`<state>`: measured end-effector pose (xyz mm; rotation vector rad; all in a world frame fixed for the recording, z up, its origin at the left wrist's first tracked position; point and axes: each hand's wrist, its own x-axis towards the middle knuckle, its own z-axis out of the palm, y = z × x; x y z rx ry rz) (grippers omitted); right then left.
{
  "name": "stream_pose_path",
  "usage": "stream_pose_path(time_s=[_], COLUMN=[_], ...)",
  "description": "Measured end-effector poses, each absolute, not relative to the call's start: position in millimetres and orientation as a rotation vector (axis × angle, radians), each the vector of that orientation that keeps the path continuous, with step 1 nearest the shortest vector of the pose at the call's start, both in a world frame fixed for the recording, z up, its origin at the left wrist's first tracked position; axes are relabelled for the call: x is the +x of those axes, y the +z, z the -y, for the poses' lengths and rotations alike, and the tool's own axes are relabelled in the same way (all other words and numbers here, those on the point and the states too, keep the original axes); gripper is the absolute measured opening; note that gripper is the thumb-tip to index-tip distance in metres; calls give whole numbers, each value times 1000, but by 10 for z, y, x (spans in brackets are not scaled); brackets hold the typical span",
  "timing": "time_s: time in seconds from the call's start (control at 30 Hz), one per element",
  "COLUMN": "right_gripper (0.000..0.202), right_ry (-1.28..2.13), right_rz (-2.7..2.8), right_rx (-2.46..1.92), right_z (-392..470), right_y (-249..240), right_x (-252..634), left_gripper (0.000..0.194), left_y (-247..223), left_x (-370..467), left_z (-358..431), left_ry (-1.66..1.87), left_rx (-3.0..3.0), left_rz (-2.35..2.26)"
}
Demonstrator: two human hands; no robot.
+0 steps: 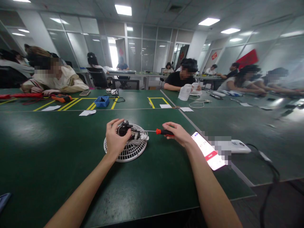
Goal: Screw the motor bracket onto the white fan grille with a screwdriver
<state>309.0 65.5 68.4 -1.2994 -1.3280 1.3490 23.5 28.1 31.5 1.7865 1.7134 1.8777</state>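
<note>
A round white fan grille lies on the green table, with a black motor and loose white wires on top of it. My left hand is closed around the motor from the left, thumb on its near side. In my right hand is a screwdriver with a black and red handle. Its shaft runs level to the left, and the tip reaches the right side of the motor assembly; exact contact is too small to make out.
Right of my forearm lies a lit phone, beside a white device with a black cable. Farther back are a blue bin, paper slips and an orange tool. Across the table a person works near white fan parts.
</note>
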Motion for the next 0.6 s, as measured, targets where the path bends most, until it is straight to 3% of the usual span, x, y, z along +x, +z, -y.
stream_pose_path(time_s=[0.23,0.5,0.6], right_gripper=[27,48,44], right_ry=[1359,1391,1420], right_rz=[1444,1294,1307], right_rx=[-1404,-1134,-1150], right_z=[-654,-723,-707], right_y=[738,656,649], right_x=[3163,3240,3207], left_gripper=[42,40,43], left_y=[277,253,233], left_x=[254,259,270], left_z=[-265,-247,-249], left_ry=[1892,1902,1905], left_rx=[1831,1879,1847], left_rz=[-1679,-1705,-1707])
